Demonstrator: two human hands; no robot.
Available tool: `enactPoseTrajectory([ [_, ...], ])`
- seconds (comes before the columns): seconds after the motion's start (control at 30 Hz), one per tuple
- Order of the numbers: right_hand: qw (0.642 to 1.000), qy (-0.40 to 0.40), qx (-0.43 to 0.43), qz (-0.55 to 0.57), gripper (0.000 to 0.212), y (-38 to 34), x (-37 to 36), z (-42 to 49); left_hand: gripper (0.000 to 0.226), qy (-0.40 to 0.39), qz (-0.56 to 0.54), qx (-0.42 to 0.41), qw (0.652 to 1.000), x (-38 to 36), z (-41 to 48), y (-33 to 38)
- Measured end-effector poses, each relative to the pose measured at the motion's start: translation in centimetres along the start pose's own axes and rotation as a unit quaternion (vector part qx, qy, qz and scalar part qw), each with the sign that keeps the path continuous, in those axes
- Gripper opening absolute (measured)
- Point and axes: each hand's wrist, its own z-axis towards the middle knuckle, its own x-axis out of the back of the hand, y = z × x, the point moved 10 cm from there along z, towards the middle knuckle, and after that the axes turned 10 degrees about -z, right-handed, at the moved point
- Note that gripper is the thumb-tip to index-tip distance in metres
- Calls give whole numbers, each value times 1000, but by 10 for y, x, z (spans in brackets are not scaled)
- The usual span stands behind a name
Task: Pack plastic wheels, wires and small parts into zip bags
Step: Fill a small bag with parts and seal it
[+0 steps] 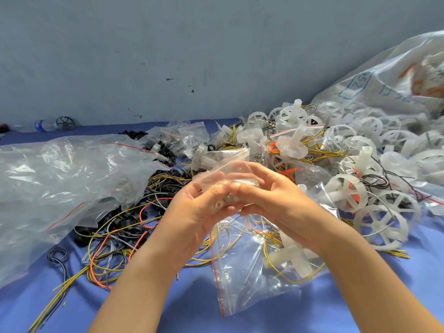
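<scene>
Blue-covered table (197,296) below a scuffed grey wall (144,56), buried in stock. Held a small zip bag (225,174) up clear of the clutter between both hands, probably to work or seal its mouth; contents too blurred to name. Brought left hand (194,212) and right hand (276,200) together, wrists angled inward, each grip closed in a pinch on the film. Had plastic wheels (347,192) heaped right and loose wires (115,236) left, within reach for filling. Had a packed zip bag (252,267) lying flat beneath the wrists.
</scene>
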Motion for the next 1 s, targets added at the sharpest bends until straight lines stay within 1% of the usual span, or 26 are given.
enactPoseTrajectory([
  [0.07,999,5,19,-38,44,-4,0,-1,29,-25,-16,43,999,-5,-1,-6],
  [0.13,999,14,26,-34,46,-5,0,-1,38,-11,-36,75,996,-1,-2,-12],
  [0.2,998,26,27,-42,46,-4,2,-2,45,8,-40,84,996,5,-3,-13],
  [0.27,997,42,25,-52,45,-4,5,-2,41,14,-4,83,996,8,-3,-13],
  [0.33,996,61,20,-55,40,-3,9,-1,35,15,29,72,997,9,-4,-10],
  [0.37,996,70,16,-52,39,-2,11,0,36,22,34,60,997,10,-4,-7],
  [0.43,995,88,5,-37,42,1,14,1,46,46,47,17,998,15,-3,1],
  [0.47,995,96,-3,-28,43,4,15,2,52,53,75,-12,996,16,-4,6],
  [0.53,994,105,-17,-22,46,9,15,3,58,48,168,-65,982,14,-6,13],
  [0.57,994,106,-23,-23,46,10,14,4,58,40,208,-82,974,12,-8,14],
  [0.63,994,104,-31,-33,45,12,12,5,50,42,240,-101,965,12,-12,16],
  [0.7,993,100,-38,-49,42,12,9,6,41,63,242,-113,962,18,-15,21],
  [0.8,992,98,-40,-75,41,14,7,8,36,75,238,-123,960,25,-16,26],
  [0.9,989,95,-32,-105,46,14,2,11,32,78,214,-109,968,32,-16,23],
  [1.0,989,75,-24,-128,50,14,-6,15,34,84,171,-82,978,45,-16,20],
])
